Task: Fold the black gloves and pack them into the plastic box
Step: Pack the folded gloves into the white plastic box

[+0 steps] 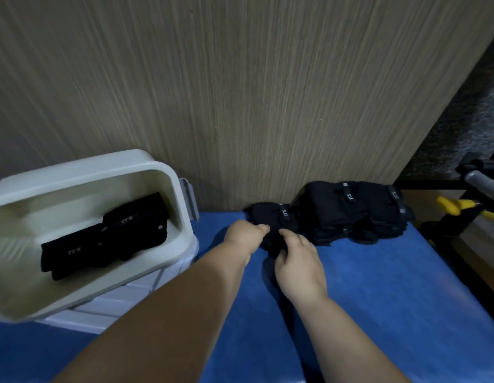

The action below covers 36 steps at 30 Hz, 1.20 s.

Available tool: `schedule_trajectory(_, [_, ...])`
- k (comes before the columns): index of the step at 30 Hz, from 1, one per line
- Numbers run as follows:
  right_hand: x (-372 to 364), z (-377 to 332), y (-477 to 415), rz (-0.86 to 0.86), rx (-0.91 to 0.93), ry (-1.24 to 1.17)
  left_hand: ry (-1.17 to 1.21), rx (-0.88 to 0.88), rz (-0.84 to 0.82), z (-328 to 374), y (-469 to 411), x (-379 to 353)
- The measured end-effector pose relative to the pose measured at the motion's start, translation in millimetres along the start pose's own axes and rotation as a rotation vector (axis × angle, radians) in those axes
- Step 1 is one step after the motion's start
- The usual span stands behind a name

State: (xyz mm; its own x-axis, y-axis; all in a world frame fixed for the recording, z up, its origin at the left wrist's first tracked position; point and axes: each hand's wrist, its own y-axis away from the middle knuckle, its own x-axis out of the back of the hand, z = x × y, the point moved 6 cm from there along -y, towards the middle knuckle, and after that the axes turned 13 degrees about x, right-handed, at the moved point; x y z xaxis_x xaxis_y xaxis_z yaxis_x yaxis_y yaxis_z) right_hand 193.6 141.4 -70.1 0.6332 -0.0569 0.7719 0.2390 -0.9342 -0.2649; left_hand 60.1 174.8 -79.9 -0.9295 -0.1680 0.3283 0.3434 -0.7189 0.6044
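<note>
Left grip (244, 235) pinches the left side of one black glove (280, 222), thumb and fingers curled in. Right grip (297, 259) curls over its near edge. My read: you're mid-fold, pinning it flat on the blue desk (378, 275) so the crease holds. The waiting pile (356, 211) sits just right of it against the wood panel (268, 92), a short reach. Plastic box (182, 217) stands open on your left with folded gloves (102, 241) already in it, near enough to drop this one in.

Matt black cloth gloves (353, 214), glossy plastic box (182, 217)
</note>
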Motion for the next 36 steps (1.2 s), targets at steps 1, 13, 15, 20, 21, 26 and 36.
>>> schedule_trajectory(1, [4.1,-1.4,-0.5,0.059,0.014,-0.010,0.016,0.012,0.000,-3.7,1.1,3.3])
schedule_trajectory(13, [-1.8,-17.2,8.4,0.126,-0.102,-0.578,0.354,0.098,-0.225,-60.4,47.5,77.0])
schedule_trajectory(15, [-15.0,-31.4,15.3,0.001,-0.205,-0.855,0.396,0.102,-0.281,-69.1,54.2,91.7])
schedule_trajectory(20, [-38.0,-87.3,32.8,-0.319,-0.292,-1.253,0.401,0.086,-0.383,-85.5,73.4,128.9])
schedule_trajectory(21, [-40.7,-98.2,35.4,-0.352,-0.307,-1.307,0.403,0.085,-0.395,-88.1,77.8,135.6])
schedule_trajectory(26, [-57.6,-142.4,40.0,-0.420,-0.325,-1.352,0.500,0.053,-0.334,-102.4,87.9,176.2])
schedule_trajectory(36, [-92.9,-197.6,13.2,-0.099,-0.311,-1.175,0.915,-0.152,-0.136,-117.7,99.0,240.5])
